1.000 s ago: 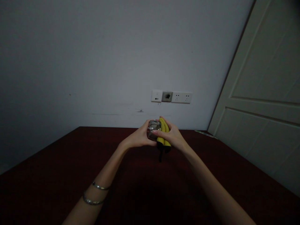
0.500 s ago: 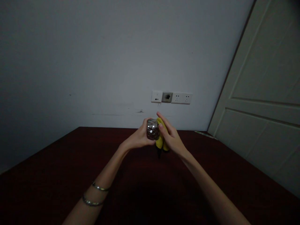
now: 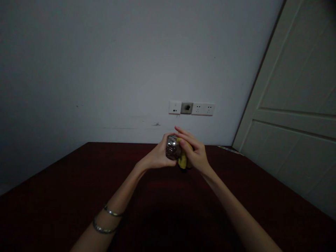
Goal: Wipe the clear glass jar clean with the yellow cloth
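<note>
My left hand (image 3: 161, 152) is wrapped round a clear, shiny glass-like vessel (image 3: 173, 148), with one end facing me; its exact kind I cannot make out. On its right side, my right hand (image 3: 194, 151) grips a yellow cloth (image 3: 183, 160) and presses it against the vessel. Thumb and fingers of that hand lie over the cloth, the index finger stretched out past the vessel's far edge. Both hands are held above the dark red table, and a dark edge shows below the cloth.
The dark red table (image 3: 110, 182) runs back to a pale wall (image 3: 118, 70). Sockets and switches (image 3: 201, 109) sit on the wall beyond my hands. A panelled door (image 3: 294, 105) stands at the right, and a flat strip (image 3: 230, 150) lies by the table's back right edge.
My right hand and the yellow cloth have shifted slightly right and down, with the fingers more bent over the cloth. The vessel has moved a little the same way and tilted.
</note>
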Tool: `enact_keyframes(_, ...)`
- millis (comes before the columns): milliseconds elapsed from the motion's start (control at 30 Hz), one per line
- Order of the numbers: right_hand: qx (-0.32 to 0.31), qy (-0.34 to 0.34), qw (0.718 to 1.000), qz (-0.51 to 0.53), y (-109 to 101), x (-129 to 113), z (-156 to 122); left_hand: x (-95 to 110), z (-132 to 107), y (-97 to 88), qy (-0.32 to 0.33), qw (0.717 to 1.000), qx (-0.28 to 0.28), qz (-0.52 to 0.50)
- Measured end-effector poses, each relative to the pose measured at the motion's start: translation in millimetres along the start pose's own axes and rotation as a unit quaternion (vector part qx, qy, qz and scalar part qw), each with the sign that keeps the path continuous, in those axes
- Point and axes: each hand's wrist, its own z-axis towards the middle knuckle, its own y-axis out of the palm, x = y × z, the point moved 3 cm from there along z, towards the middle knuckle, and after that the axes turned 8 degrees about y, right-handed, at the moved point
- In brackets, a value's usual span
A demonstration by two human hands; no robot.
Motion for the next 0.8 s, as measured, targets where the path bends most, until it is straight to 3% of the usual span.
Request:
enact_keyframes(167, -0.055, -0.055, 0.997, -0.026, -0.8, -11.8, -2.1, 3.0, -0.2, 0.0, 0.001, 1.000, -0.017, -0.024)
enact_keyframes(400, -0.008, 0.055, 0.998, 0.031, -3.9, 14.0, 4.2, 5.1, -0.8, 3.1, -0.001, 0.999, -0.031, 0.034)
enact_keyframes(667, -0.090, -0.059, 0.990, -0.095, -5.1, -16.6, -6.0, 10.6, -0.3, 0.9, -0.011, 0.999, -0.006, 0.033)
enact_keyframes(733, -0.069, -0.041, 0.995, -0.059, -4.3, -17.4, -6.0, 13.0, 0.2, 1.4, -0.012, 1.000, -0.001, 0.018)
enact_keyframes(800, -0.009, 0.001, 1.000, 0.010, -3.5, -12.6, -4.4, 14.3, 0.9, 1.9, -0.009, 1.000, 0.002, 0.000)
